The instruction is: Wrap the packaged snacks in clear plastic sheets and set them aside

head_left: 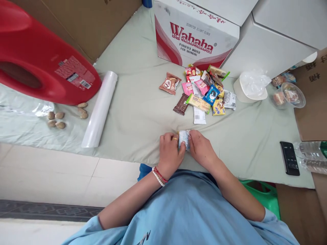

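A small packet (183,137) in a white and pale blue wrapper is held between my two hands, close to the table's front edge. My left hand (170,151), with a ring and two bracelets, closes on its left side, the thumb lying across the lower part. On the opposite side my right hand (201,146) pinches the packet's right end; some of those fingertips are hidden. Just beyond lies a loose heap of wrapped snacks (198,102), among them a blue packet (211,94), a dark brown packet (181,104) and, slightly apart, a brown square packet (170,83).
A Wahaha water carton (191,37) stands behind the snacks. To the left are a plastic film roll (100,110), several nuts (60,115) and a large red jug (51,58). On the right are a white tub (245,92), a round clear container (293,95) and a black phone (289,158).
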The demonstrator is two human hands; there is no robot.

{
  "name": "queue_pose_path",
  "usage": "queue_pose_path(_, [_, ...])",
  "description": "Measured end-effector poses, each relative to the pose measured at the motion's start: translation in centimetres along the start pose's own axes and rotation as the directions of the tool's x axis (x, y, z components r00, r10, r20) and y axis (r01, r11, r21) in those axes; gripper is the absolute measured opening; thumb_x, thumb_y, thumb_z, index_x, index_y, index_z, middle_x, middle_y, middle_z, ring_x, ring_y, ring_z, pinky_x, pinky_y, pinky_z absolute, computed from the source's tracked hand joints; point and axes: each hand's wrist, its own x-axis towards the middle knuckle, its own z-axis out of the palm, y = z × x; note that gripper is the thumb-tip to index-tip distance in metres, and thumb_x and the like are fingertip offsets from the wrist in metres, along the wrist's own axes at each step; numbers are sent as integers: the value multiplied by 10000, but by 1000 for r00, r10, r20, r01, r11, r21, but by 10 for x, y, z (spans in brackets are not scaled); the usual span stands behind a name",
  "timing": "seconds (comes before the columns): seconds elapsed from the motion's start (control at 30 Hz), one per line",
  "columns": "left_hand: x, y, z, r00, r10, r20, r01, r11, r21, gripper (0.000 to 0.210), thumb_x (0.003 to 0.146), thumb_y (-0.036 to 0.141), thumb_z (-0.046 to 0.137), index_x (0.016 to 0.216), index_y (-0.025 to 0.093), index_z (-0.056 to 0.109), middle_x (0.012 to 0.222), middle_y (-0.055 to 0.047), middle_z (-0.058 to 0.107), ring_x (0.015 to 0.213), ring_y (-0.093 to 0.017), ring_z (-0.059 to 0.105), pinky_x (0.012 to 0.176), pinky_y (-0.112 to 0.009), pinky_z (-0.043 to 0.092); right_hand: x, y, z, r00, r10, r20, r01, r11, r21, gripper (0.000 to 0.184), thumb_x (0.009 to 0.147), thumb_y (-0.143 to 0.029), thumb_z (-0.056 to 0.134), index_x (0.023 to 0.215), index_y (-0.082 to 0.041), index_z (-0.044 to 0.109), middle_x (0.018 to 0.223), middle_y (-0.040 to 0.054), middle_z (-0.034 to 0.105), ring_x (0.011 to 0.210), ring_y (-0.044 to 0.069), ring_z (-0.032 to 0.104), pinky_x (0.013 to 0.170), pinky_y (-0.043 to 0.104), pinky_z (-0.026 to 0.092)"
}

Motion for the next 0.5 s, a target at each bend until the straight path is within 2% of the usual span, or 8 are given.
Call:
queue_pose_path(0.07, [-5, 10, 2, 998, -2, -66, -6, 991, -133, 229, 972, 276, 590, 1150, 144, 648, 1109, -138, 592, 1069, -300, 582, 986, -504, 538, -10, 5, -1, 996, 17, -88, -5, 990, 138, 220, 1077, -297, 350, 1083, -216, 555, 1006, 116, 694, 897, 258, 646, 778, 358, 497])
queue_pose_path(0.13, [-12, 20, 1, 992, 33, -124, -63, 966, -249, 278, 981, 273, 602, 1236, 163, 598, 1162, -132, 589, 1086, -265, 609, 970, -449, 557, -22, 9, -2, 986, 77, -145, -30, 952, 305, 221, 1082, -344, 373, 1111, -228, 558, 987, 91, 703, 893, 244, 657, 810, 359, 517])
queue_pose_path(0.23, [-23, 32, 2, 966, 179, -188, -221, 946, -237, 276, 988, 229, 597, 1263, 223, 586, 1232, -128, 618, 1185, -258, 616, 1006, -439, 541, -40, 16, -1, 974, 192, -119, -92, 818, 568, 228, 1075, -416, 443, 1151, -249, 577, 978, 50, 715, 893, 220, 670, 829, 344, 541])
queue_pose_path(0.3, [-28, 36, 8, 919, 335, -208, -368, 919, -144, 283, 976, 161, 590, 1239, 261, 618, 1244, -111, 670, 1273, -275, 603, 1054, -470, 494, -49, 22, 1, 967, 248, -56, -126, 659, 741, 269, 1042, -450, 503, 1202, -254, 593, 1047, 50, 735, 964, 224, 687, 869, 351, 559])
queue_pose_path(0.37, [-30, 36, 16, 855, 478, -200, -497, 866, -55, 335, 961, 99, 588, 1241, 277, 640, 1232, -94, 721, 1312, -282, 608, 1074, -492, 454, -55, 28, 5, 962, 273, 13, -139, 449, 882, 352, 996, -492, 530, 1230, -243, 614, 1131, 77, 748, 1042, 249, 703, 897, 382, 579])
queue_pose_path(0.43, [-30, 34, 24, 809, 567, -156, -572, 820, 15, 352, 960, 71, 586, 1243, 269, 653, 1220, -90, 750, 1307, -273, 631, 1071, -484, 453, -59, 34, 8, 955, 292, 59, -137, 252, 958, 429, 949, -560, 540, 1206, -231, 642, 1156, 105, 757, 1063, 277, 717, 897, 418, 598])
queue_pose_path(0.5, [-29, 33, 31, 791, 607, -79, -607, 794, 22, 340, 961, 62, 568, 1226, 249, 671, 1223, -97, 757, 1317, -264, 635, 1076, -474, 471, -59, 39, 11, 942, 320, 99, -148, 134, 980, 457, 910, -598, 604, 1178, -232, 664, 1159, 107, 764, 1066, 279, 722, 930, 434, 599])
